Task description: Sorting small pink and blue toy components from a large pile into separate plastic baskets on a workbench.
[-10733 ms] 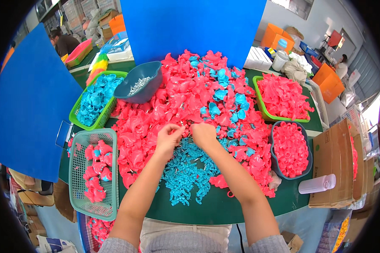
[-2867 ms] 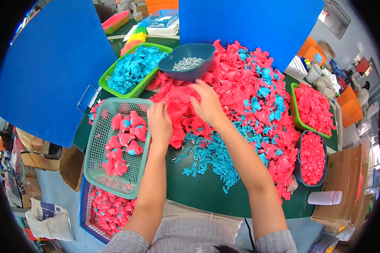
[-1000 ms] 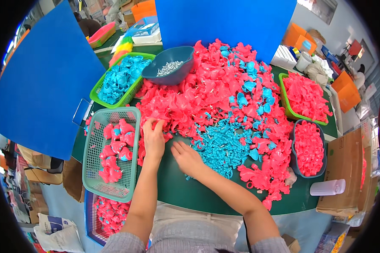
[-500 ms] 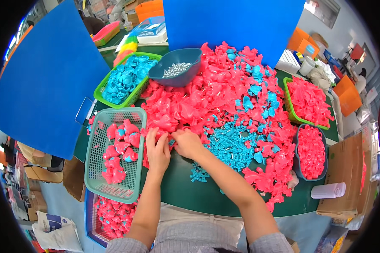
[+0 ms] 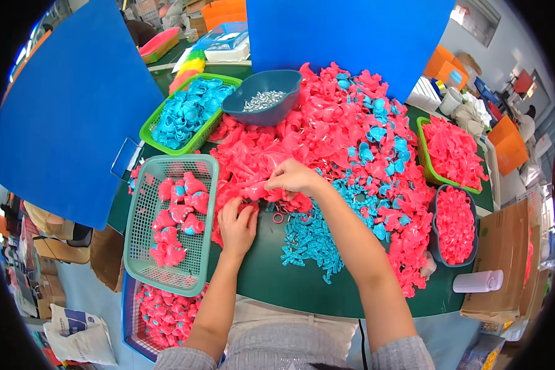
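Observation:
My left hand [image 5: 237, 227] is at the near edge of a large heap of pink plastic parts [image 5: 253, 157], its fingers curled round a pink plastic piece [image 5: 248, 207] that they partly cover. A little farther off and to the right, my right hand [image 5: 293, 177] reaches over the heap with fingers pinched together at the pink parts; whatever is between the fingertips is hidden. Just below lies a pink ring [image 5: 278, 217] on the green table [image 5: 259, 271]. Small blue plastic parts [image 5: 314, 240] form a pile right of it.
Left of my hands stands a pale green basket [image 5: 132, 246] with several pink-and-blue pieces. Behind are a green basket [image 5: 145, 132] of blue shells and a dark bowl [image 5: 234, 111] of small metal pieces. A pink-filled tub [image 5: 438, 246] and a bottle [image 5: 478, 281] stand at right.
My right hand has moved away from beside my left hand, up and right over the heap. My left fingers have curled in. Some small blue parts have spread toward the table's near edge.

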`<act>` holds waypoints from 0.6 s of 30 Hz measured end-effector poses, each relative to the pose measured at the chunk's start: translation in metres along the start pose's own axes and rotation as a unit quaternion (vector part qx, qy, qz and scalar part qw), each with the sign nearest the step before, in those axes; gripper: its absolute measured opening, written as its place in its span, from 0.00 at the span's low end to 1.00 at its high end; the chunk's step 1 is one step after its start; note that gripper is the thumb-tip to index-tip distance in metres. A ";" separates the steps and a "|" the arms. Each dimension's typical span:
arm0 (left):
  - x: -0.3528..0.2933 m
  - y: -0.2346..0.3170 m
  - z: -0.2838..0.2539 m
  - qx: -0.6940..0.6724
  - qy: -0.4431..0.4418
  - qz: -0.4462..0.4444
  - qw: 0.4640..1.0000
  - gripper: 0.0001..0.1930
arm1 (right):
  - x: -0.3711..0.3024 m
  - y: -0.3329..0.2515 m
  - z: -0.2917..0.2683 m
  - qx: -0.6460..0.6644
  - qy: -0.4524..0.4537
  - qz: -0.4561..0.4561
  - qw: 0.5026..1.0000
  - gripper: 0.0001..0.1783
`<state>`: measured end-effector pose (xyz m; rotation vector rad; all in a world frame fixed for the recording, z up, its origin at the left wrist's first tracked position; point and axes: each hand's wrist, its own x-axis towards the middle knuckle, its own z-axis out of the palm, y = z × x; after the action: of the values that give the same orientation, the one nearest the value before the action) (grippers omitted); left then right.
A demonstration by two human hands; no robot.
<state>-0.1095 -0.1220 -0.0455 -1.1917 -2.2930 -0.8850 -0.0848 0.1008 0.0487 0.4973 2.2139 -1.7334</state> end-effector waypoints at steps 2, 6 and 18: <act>0.007 0.010 0.002 0.060 -0.003 -0.011 0.998 0.08 | 0.003 -0.003 0.001 0.005 0.006 0.019 1.000 0.11; 0.020 0.020 0.008 0.146 -0.137 -0.173 0.964 0.14 | 0.020 -0.009 0.002 0.074 0.060 -0.047 0.994 0.10; 0.005 0.044 0.038 -0.037 -0.135 -0.014 0.990 0.21 | -0.019 0.017 0.008 -0.153 0.292 -0.353 0.876 0.28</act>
<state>-0.0778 -0.0740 -0.0541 -1.3892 -2.5131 -0.8705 -0.0603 0.0950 0.0396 0.1317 3.3612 -1.5851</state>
